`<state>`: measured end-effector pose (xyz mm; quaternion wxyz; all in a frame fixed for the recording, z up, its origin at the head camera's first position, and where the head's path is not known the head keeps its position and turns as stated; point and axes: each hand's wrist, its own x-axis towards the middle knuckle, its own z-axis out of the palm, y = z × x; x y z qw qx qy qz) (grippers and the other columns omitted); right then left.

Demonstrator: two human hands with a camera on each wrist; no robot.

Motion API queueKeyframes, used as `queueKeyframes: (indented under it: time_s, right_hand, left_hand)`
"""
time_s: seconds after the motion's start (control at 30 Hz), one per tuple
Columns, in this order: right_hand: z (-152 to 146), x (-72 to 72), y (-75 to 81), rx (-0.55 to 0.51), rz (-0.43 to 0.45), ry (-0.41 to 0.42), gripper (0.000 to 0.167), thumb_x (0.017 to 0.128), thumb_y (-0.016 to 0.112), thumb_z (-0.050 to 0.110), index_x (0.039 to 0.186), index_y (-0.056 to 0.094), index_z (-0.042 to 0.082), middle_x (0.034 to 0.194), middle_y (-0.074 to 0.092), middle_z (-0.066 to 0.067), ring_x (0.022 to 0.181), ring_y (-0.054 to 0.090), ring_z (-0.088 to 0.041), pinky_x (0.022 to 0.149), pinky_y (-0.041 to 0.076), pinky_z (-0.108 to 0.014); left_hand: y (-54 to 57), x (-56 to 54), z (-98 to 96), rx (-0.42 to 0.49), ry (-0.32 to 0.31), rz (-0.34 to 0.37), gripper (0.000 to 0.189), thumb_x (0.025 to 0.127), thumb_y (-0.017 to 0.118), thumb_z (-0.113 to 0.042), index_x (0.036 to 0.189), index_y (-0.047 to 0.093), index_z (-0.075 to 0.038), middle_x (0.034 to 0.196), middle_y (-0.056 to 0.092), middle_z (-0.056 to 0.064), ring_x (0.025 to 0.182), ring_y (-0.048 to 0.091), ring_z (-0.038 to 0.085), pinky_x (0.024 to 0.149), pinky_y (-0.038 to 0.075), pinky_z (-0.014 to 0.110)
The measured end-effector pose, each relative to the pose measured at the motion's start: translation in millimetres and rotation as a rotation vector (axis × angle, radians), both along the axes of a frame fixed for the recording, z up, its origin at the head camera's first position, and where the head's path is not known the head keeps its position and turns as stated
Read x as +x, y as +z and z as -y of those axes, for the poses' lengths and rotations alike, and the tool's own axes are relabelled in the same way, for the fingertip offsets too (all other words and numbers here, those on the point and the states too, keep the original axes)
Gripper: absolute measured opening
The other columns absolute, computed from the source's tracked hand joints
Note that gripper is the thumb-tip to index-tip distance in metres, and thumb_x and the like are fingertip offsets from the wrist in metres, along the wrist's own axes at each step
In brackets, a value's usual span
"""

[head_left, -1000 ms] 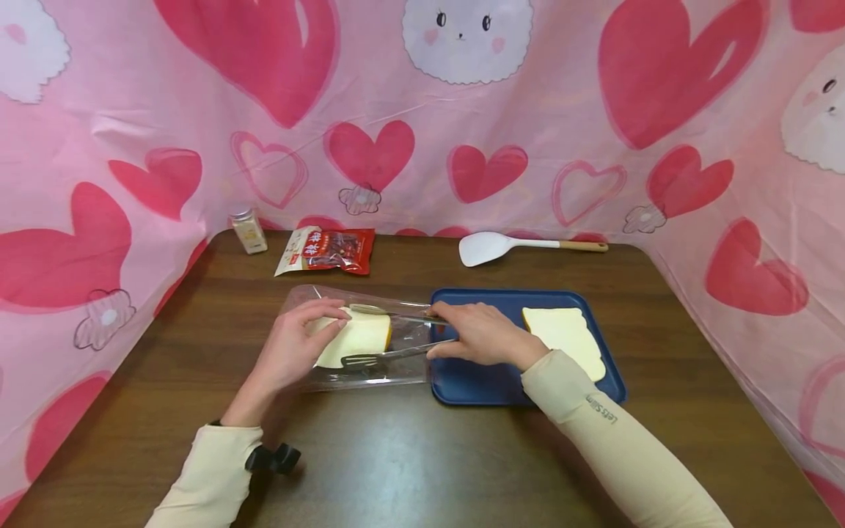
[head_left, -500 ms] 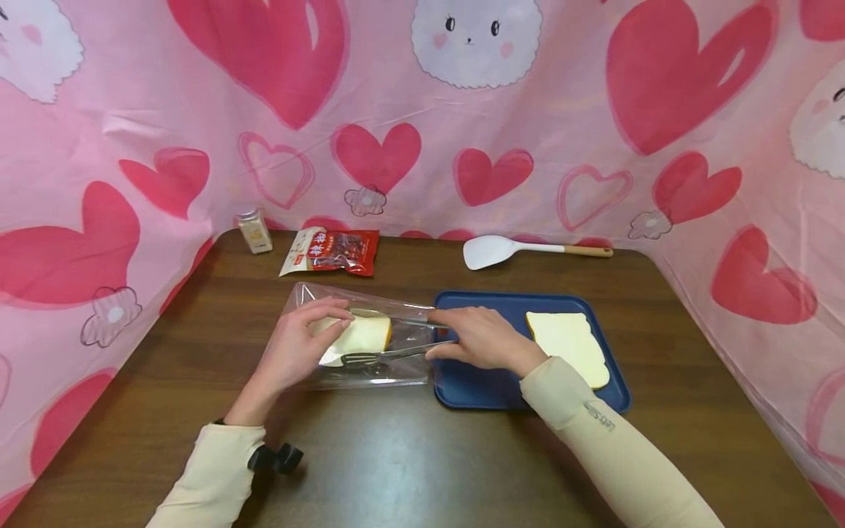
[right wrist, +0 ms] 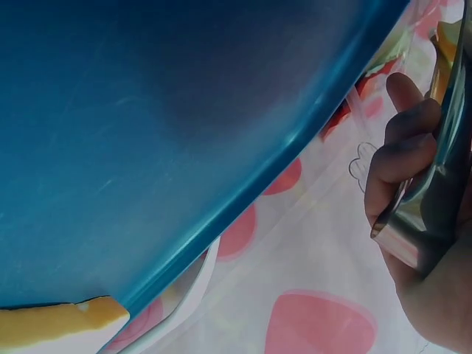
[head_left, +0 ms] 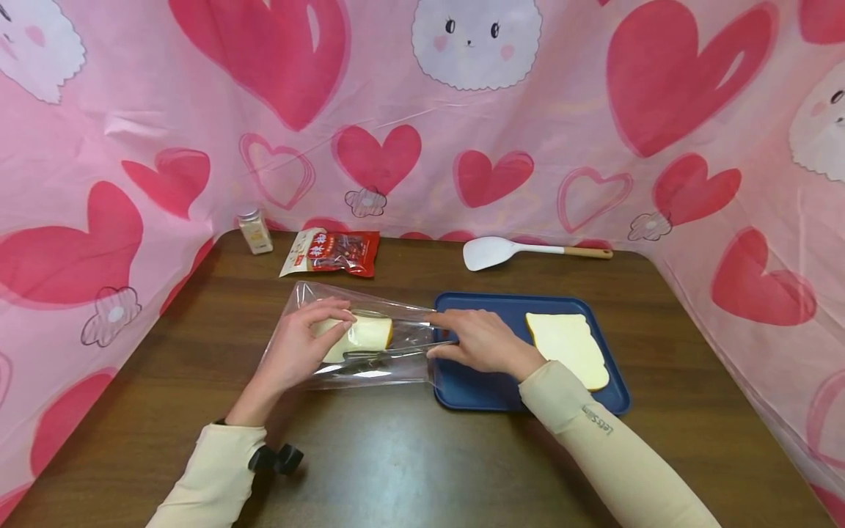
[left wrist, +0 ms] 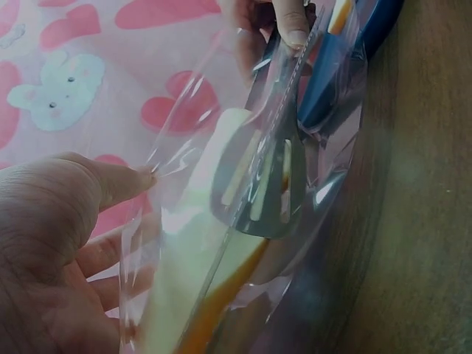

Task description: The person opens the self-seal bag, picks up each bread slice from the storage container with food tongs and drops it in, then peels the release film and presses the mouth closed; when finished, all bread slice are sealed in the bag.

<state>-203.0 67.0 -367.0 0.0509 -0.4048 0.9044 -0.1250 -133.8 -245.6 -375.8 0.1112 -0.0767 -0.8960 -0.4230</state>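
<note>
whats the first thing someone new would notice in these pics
Most likely the pink cloth with big red hearts, filling the background behind the table. Next, in front of it, the right grip holding tongs that reach into a clear bag with bread inside. Then the blue tray right of the bag, bearing another slice.

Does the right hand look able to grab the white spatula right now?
Probably not without putting something down: the right hand is gripping the metal tongs. Otherwise the way looks free, since the white spatula lies uncovered behind the blue tray.
</note>
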Motion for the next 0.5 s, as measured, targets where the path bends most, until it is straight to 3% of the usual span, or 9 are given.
queueKeyframes:
  time_s: [0.23,0.5]
  right_hand:
    - [0.3,1.2,0.4,-0.004,0.063,0.003,0.065,0.098,0.073,0.048,0.152,0.057,0.015,0.133,0.073,-0.008,0.110,0.073,-0.022,0.093,0.062,-0.046]
    - [4.5,0.7,1.9,0.012,0.036,0.030,0.062,0.098,0.073,0.048,0.150,0.059,0.016,0.127,0.074,-0.007,0.098,0.072,-0.021,0.083,0.062,-0.040]
  left_hand:
    - [-0.6,-0.2,-0.5,-0.007,0.007,0.023,0.016,0.098,0.076,-0.016,0.113,0.082,-0.012,0.138,0.072,0.012,0.140,0.058,0.037,0.119,0.038,0.065]
    - [-2.1,0.2,-1.8,0.012,-0.003,0.006,0.014,0.098,0.076,-0.013,0.111,0.082,-0.010,0.136,0.073,0.013,0.138,0.059,0.038,0.117,0.040,0.064]
